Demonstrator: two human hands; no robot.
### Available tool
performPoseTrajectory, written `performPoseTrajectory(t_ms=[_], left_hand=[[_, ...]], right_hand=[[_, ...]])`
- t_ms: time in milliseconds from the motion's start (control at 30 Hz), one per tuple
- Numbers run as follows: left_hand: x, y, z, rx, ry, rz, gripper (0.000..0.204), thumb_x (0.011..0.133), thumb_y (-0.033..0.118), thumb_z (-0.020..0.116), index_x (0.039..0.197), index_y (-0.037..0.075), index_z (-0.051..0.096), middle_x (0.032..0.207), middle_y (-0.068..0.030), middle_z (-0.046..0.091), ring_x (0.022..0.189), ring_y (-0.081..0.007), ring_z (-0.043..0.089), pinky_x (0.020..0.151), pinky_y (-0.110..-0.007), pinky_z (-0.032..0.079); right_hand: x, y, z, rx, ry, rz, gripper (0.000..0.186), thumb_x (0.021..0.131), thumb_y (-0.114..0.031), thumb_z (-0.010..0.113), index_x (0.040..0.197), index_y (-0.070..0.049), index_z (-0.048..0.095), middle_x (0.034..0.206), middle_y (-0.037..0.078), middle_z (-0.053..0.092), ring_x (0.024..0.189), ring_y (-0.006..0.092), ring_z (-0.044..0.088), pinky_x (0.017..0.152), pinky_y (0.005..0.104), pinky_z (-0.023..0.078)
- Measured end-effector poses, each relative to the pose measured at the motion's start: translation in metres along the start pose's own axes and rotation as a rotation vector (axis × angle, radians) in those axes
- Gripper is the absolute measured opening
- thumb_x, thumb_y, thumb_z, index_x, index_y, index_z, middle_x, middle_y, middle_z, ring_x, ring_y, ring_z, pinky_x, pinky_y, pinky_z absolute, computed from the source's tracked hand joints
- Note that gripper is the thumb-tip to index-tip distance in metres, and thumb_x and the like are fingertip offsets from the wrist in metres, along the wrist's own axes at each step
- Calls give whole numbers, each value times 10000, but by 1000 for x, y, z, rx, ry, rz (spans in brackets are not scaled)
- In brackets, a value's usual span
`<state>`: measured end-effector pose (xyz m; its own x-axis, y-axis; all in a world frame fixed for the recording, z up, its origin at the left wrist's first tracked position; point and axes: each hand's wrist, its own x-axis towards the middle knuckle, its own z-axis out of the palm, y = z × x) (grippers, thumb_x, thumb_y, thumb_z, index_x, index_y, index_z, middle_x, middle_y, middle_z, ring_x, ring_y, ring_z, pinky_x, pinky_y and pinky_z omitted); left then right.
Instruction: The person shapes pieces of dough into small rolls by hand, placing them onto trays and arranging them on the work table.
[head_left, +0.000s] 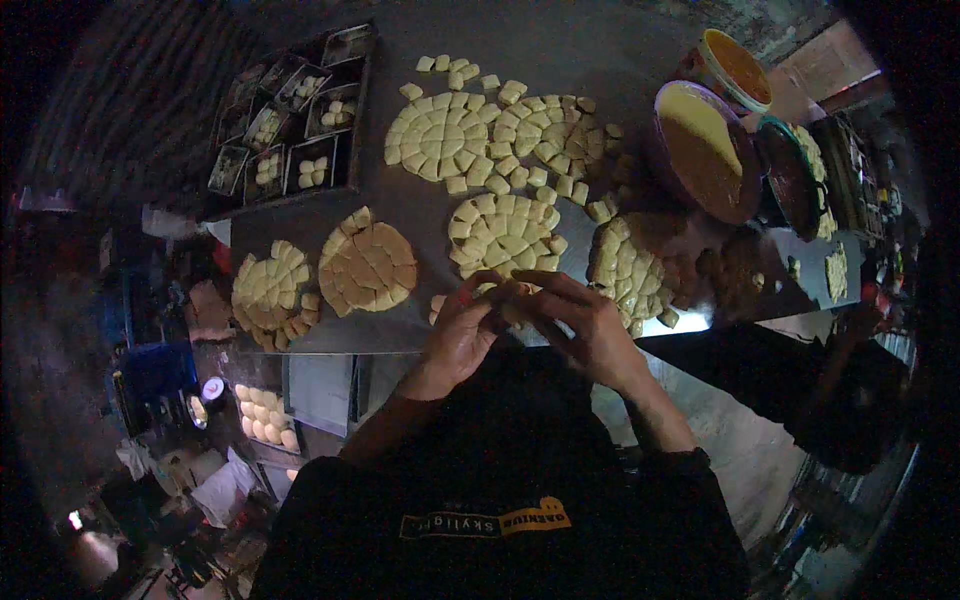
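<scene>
- Dough (500,235) is lying on the bench (420,212) in a cut round, just beyond the left hand (462,335) and the right hand (580,320).
- Both hands are holding their fingers curled, tips meeting; I cannot tell what, if anything, they are gripping (the knuckles are hiding it from me).
- I am worrying that too hard a pinch could be squashing or tearing any piece caught there.
- One loose piece (669,318) is resting near the bench's front edge, where a careless forearm could be knocking it off.
- Cut pieces in the right-hand round (625,265) are touching, so I am expecting sticking and stretching if someone is pulling hastily.
</scene>
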<state>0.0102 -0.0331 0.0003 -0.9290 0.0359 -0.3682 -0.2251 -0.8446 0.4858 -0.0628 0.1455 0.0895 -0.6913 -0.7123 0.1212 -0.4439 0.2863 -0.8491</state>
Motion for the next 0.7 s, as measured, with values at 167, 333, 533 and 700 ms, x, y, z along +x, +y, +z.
performPoseTrajectory(t_ms=[167,333,533,700], left_hand=[[-5,5,19,55,-55,-44,183,957,84,598,1119,8,636,1110,-102,655,1009,-184,660,812,-305,574],[-22,21,69,1016,-158,456,328,812,-36,747,1121,-29,635,1072,-105,677,974,-149,660,854,-284,574],[-25,2,50,949,156,405,238,908,30,667,1136,-25,627,1057,-110,659,965,-168,660,834,-303,599],[-36,-10,50,454,193,170,284,995,135,557,1220,-39,570,1101,-139,640,961,-226,671,829,-362,612]], right_hand=[[-15,6,-13,58,-8,-49,310,830,-22,705,1130,-72,643,1041,110,671,934,314,676,802,365,557],[-11,19,-27,256,-75,193,194,867,-33,685,1055,-56,646,989,119,659,887,242,673,766,340,547],[-4,8,-20,220,60,129,154,857,-82,712,1008,-56,692,992,126,644,872,254,664,768,338,550],[0,18,-13,-75,-28,-69,208,837,-106,729,1041,-76,707,1006,116,650,880,288,664,797,353,553]])
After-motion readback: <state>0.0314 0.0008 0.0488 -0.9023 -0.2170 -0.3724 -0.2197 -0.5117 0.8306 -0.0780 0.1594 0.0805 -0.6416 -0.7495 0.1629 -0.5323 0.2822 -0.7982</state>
